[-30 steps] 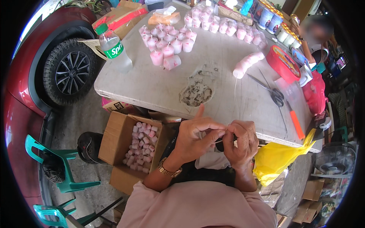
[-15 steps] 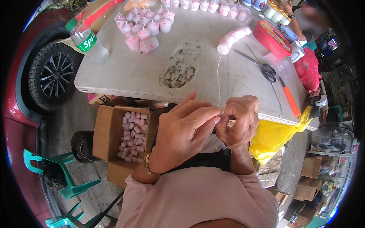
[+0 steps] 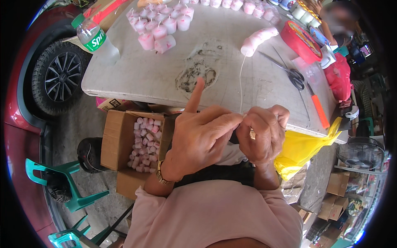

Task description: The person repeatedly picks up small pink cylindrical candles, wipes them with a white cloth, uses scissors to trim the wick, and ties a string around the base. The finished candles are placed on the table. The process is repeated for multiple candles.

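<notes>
My left hand and my right hand meet just off the near table edge, fingertips pinched together on a thin white string. The end between my fingers is hidden. From there the string runs up across the table to a short row of pale pink candles lying end to end, wrapped together. My left index finger points up, while the thumb and another finger pinch. To the right of the string lie black-handled scissors and a knife with an orange handle.
Pink votive candles stand grouped on the white table, near a clear bottle. A red tape roll and yellow bag are at right. Below left, a cardboard box holds pink pieces. A person's arm shows beyond.
My left index finger has lifted away from the others and now points up. Both hands keep pinching the string at about the same place. The view has shifted slightly.
</notes>
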`<action>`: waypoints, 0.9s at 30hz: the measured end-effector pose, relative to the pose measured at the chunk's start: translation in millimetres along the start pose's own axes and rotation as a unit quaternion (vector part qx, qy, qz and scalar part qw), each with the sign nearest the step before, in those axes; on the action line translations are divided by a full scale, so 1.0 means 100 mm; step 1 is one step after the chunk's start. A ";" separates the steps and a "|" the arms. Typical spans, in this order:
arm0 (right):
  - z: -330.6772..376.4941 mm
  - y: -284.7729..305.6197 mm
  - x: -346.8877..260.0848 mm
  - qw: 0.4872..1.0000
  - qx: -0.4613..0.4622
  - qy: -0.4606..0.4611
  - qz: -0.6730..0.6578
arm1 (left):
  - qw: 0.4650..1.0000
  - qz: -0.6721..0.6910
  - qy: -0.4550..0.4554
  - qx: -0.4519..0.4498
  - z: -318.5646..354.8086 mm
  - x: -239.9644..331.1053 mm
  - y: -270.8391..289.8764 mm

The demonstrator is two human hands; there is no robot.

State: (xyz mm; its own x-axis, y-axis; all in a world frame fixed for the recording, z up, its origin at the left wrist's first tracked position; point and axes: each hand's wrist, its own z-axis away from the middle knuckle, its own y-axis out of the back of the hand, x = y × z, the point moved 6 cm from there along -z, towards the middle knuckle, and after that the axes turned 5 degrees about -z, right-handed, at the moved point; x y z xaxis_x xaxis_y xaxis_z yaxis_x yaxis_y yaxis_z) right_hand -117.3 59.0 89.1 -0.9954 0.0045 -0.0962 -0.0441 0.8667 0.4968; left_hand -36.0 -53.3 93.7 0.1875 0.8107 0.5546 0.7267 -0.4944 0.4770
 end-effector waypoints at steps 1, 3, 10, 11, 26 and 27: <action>0.00 -0.01 0.00 1.000 -0.005 0.003 0.009 | 1.000 0.009 -0.002 -0.006 -0.01 -0.02 -0.02; 0.01 -0.01 0.02 1.000 -0.010 0.003 0.024 | 0.999 0.034 -0.009 -0.012 -0.03 -0.03 -0.04; 0.01 -0.01 0.08 1.000 0.005 -0.014 -0.003 | 0.995 -0.016 0.087 -0.040 0.00 0.04 0.01; 0.01 -0.01 0.08 1.000 0.014 -0.017 -0.014 | 0.994 0.019 0.101 -0.040 0.01 0.04 0.01; 0.03 0.11 0.13 0.995 0.077 -0.019 -0.056 | 0.997 0.059 0.013 -0.057 0.09 0.06 -0.09; 0.03 0.12 0.13 0.996 0.076 -0.014 -0.045 | 0.997 0.056 0.015 -0.058 0.10 0.06 -0.10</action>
State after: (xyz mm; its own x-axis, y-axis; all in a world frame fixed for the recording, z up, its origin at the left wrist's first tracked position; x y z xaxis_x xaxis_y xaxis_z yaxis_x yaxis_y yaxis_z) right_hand -130.2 70.5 91.5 -0.9851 -0.0635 -0.1596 -0.1166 0.9297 0.3495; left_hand -35.6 -40.5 85.8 0.2423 0.7399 0.6275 0.6212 -0.6152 0.4855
